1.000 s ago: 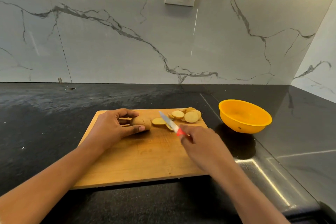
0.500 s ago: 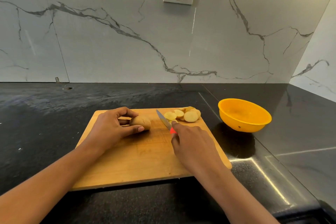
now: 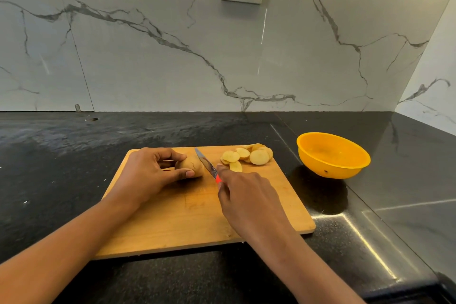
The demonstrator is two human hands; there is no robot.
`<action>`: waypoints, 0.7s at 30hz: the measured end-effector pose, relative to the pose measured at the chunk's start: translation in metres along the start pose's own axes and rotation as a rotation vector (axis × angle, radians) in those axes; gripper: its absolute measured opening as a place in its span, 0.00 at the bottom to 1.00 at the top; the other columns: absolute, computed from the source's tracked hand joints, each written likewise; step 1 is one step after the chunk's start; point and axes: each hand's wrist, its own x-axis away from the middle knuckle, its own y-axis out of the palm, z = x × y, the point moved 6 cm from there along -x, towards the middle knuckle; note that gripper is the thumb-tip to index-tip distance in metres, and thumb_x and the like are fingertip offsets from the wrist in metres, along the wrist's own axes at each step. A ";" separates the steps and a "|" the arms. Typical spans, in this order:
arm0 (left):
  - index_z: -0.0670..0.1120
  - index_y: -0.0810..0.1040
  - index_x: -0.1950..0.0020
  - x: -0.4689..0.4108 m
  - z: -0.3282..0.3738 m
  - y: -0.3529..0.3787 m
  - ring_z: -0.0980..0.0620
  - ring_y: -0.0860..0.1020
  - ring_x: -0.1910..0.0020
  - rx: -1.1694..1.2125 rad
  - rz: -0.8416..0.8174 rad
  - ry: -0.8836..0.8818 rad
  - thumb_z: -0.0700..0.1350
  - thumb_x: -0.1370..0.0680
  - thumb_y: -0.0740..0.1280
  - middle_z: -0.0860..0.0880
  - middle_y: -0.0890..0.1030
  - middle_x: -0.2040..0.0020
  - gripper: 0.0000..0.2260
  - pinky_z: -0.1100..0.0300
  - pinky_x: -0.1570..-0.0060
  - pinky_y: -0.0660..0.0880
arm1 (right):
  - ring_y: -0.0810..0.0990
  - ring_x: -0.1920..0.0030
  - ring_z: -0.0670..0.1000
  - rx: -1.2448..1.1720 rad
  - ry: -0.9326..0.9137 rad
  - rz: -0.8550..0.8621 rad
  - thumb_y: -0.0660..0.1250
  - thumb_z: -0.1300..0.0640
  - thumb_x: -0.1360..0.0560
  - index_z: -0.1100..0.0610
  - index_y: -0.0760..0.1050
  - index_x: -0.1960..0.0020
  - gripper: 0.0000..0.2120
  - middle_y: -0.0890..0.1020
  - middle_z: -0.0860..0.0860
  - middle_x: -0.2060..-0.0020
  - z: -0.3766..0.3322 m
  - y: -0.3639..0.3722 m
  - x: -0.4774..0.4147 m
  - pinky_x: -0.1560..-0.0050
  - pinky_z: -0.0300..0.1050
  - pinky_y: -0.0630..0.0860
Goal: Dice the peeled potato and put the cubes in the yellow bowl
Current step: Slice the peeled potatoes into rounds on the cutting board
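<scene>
— What is in the yellow bowl [image 3: 330, 170]?

— Only its own yellow inside shows. It stands upright on the black bench [image 3: 49, 155], just off the right edge of the cutting board [image 3: 197, 217].

— And the potato [image 3: 191, 165]?

— On the far half of the board, lying roughly across it, right end toward the blade. The left hand [image 3: 148, 175] grips it, with the thumb on the near side and the fingers curled over the far side.

— The knife [image 3: 206, 163]?

— Its long axis runs from the red handle [image 3: 217, 178] away and leftward, tip near the board's far edge and blade right beside the potato's end. Whether it has bitten in, I cannot tell. The right hand [image 3: 246, 200] has its fingers clamped round the handle.

— Any cut pieces?

— Round slices [image 3: 246, 155] overlap in a heap at the board's far right corner, between knife and bowl.
</scene>
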 end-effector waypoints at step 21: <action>0.53 0.82 0.50 0.001 0.008 -0.002 0.66 0.77 0.57 -0.070 -0.002 0.043 0.58 0.42 0.72 0.62 0.80 0.59 0.22 0.75 0.61 0.70 | 0.74 0.52 0.48 0.002 -0.060 0.002 0.54 0.53 0.17 0.47 0.56 0.24 0.22 0.79 0.49 0.47 -0.003 0.005 -0.005 0.58 0.42 0.69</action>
